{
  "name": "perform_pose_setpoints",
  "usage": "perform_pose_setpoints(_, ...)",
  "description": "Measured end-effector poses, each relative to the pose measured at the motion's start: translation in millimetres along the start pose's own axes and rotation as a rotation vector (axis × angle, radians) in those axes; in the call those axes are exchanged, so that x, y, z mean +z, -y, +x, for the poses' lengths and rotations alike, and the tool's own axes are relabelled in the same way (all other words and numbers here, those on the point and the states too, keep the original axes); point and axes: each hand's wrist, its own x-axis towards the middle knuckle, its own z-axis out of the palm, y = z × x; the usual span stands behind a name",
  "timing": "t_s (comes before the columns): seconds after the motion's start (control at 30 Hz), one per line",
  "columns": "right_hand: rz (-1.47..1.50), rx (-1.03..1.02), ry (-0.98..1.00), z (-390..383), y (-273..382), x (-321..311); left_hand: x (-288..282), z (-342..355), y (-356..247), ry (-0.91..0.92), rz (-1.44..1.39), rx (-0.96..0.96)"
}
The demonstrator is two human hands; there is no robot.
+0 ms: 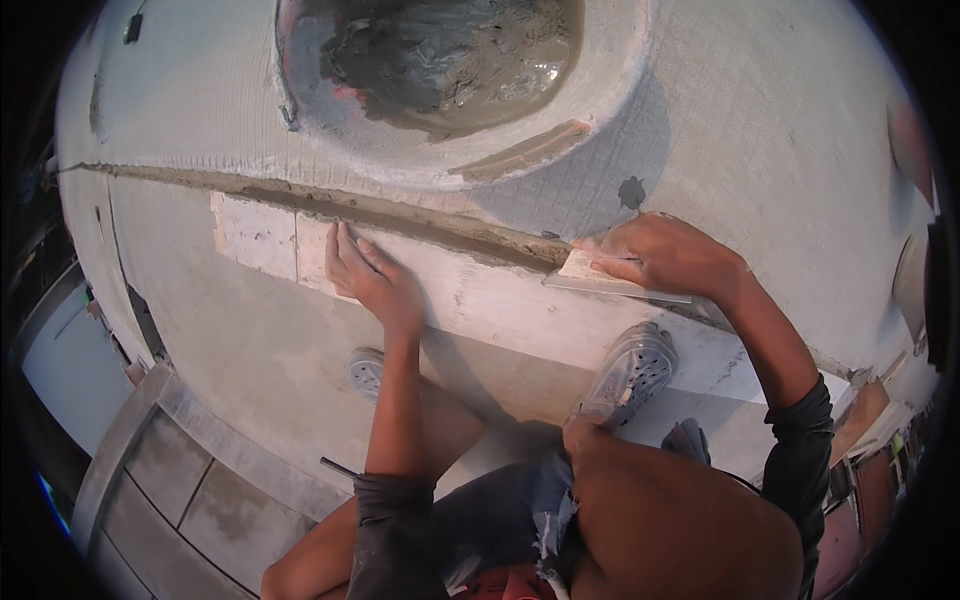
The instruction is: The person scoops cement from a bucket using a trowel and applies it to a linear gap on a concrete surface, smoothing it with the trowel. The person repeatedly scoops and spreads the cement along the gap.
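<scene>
My right hand [665, 255] grips a flat trowel [615, 288] with a thin straight blade and a pale handle part. Its blade lies over the pale board [500, 300], close to the right end of the visible wet mortar strip [430, 232]. That strip runs along the board's far edge. My left hand [375, 285] rests on the board with fingers stretched out, their tips near the mortar edge, and it holds nothing. A seam left of that hand divides off a shorter pale piece [255, 238].
A round basin [400, 155] of wet grey mortar [470, 75] stands on the concrete beyond the strip. One grey clog [635, 370] is on my foot by the board, the other [367, 372] to the left. Paving slabs [240, 515] lie at lower left.
</scene>
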Motion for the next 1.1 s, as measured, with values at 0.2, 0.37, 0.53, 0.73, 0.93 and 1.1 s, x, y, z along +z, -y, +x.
perform_pose_setpoints(0.2, 0.091, 0.171, 0.037, -57, -36, -12, -4, 3, 8, -0.011, 0.021, 0.014)
perform_pose_setpoints(0.37, 0.265, 0.172, -0.192, -61, -23, 26, 0, 4, 8, -0.011, 0.000, 0.024)
perform_pose_setpoints(0.53, 0.232, 0.163, -0.298, -41, 6, 47, 3, 4, 8, -0.022, 0.013, 0.042)
perform_pose_setpoints(0.73, 0.108, 0.207, -0.070, -60, 16, 7, 3, 2, 16, -0.047, 0.039, 0.063)
perform_pose_setpoints(0.93, 0.245, 0.102, -0.208, -68, 4, -15, 0, 4, 7, -0.045, 0.036, 0.052)
perform_pose_setpoints(1.1, 0.083, 0.009, -0.273, -12, 19, 17, 5, 4, 9, -0.029, 0.058, 0.060)
